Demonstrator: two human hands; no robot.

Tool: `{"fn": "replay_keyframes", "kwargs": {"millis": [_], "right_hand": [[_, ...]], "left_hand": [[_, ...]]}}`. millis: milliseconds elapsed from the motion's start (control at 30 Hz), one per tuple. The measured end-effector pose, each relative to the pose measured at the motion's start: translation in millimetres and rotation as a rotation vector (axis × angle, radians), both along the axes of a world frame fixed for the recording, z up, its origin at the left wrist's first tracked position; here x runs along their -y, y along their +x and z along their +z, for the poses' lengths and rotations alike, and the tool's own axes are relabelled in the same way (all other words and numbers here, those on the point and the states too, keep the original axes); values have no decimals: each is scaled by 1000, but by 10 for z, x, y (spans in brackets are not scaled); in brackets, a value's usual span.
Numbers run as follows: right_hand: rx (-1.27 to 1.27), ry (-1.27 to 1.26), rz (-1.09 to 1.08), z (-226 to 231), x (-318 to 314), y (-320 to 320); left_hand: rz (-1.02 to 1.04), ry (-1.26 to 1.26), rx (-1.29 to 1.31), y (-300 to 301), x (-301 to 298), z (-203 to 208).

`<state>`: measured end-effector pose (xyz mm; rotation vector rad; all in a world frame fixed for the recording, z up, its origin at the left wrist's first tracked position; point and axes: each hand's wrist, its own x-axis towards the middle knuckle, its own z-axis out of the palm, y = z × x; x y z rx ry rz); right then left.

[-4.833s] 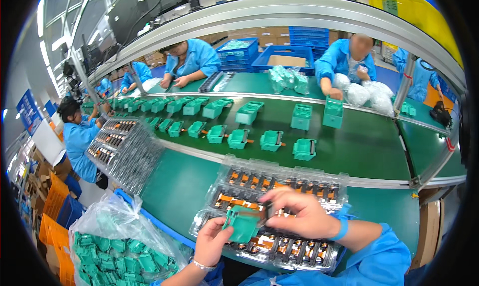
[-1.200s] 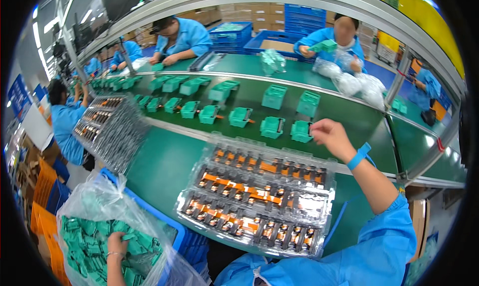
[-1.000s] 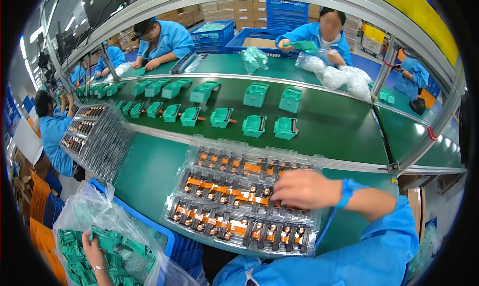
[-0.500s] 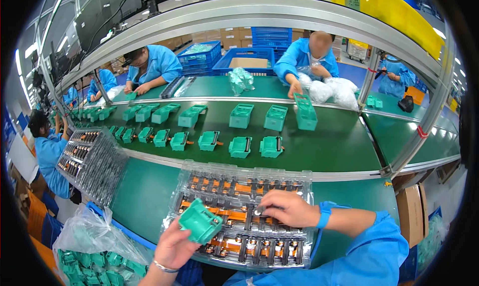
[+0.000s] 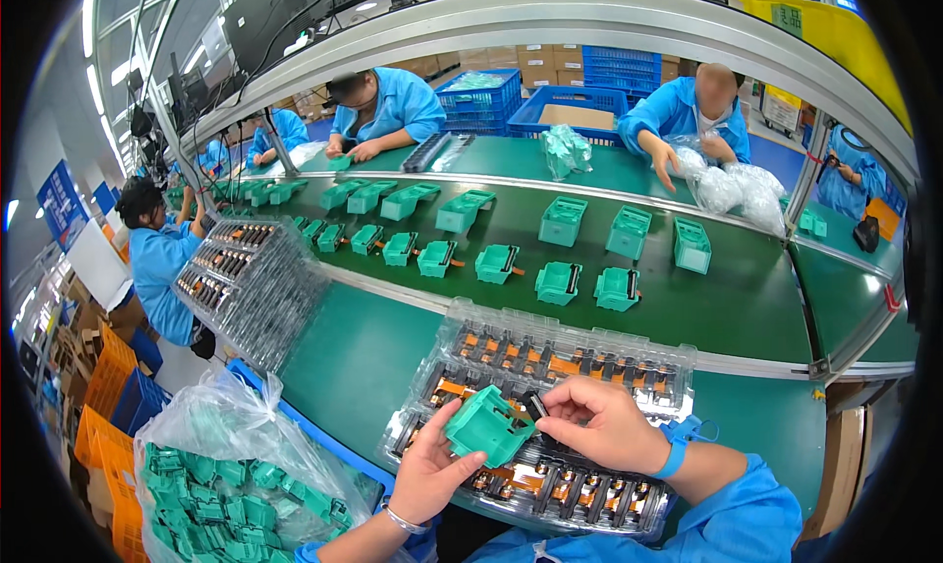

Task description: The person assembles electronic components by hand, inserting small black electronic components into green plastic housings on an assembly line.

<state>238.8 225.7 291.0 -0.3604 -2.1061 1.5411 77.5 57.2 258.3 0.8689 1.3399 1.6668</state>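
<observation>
My left hand (image 5: 429,468) grips a green plastic housing (image 5: 483,428), its fingers and thumb around the left and lower sides. Between thumb and fingertips my right hand (image 5: 607,427) pinches a small black part (image 5: 533,406), held at the housing's right edge. Whether the two touch is hard to make out. Under both hands lies a clear plastic tray (image 5: 460,315) with rows of black parts with orange strips (image 5: 565,366).
Green housings (image 5: 560,221) stand in two rows on the dark green belt (image 5: 727,312) ahead. Stacked trays (image 5: 265,288) stand at the left. Near my left arm, a clear bag (image 5: 221,411) holds more housings. Several co-workers sit or stand around, one person (image 5: 693,121) opposite.
My right hand has come up from the tray with the black part, to the housing in my left hand. The co-worker opposite has let go of a housing on the belt. The view has shifted left.
</observation>
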Motion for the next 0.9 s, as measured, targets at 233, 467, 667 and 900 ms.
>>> {"fn": "replay_keyframes", "kwargs": {"millis": [233, 467, 667, 900], "right_hand": [[93, 123, 8, -30, -22, -38], [114, -151, 73, -314, -97, -74], [73, -150, 87, -382, -90, -80], [178, -294, 125, -335, -45, -72]], "left_hand": [[-85, -35, 17, 79, 4, 13], [-53, -71, 46, 78, 29, 35], [1, -30, 44, 143, 28, 63], [-30, -40, 30, 166, 55, 57]]}}
